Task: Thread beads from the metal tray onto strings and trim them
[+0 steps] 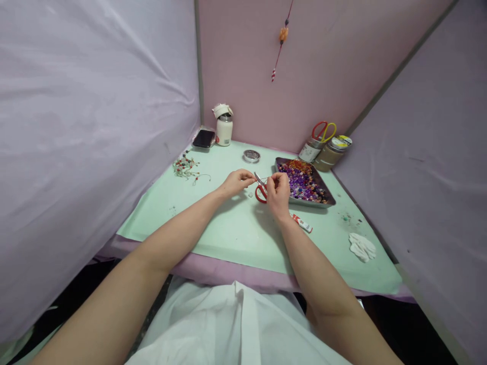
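Note:
My left hand [236, 182] and my right hand [278, 191] meet over the middle of the green mat [228, 228], fingers pinched together. Red-handled scissors [261, 188] sit between them; the handle loops are by my right hand and the metal tip points toward my left fingertips. My left fingers pinch something too small to name, perhaps a thin thread. Just right of my right hand lies a metal tray [327, 198] full of purple and mixed beads [302, 183].
A small red-and-white tube [302, 223] lies by my right wrist and a crumpled white tissue [362, 247] at the right. Beaded wire pieces [186, 167], a phone [204, 138], a white jar [223, 128], a small tin [251, 155] and jars holding scissors [323, 147] line the back. Fabric walls close in.

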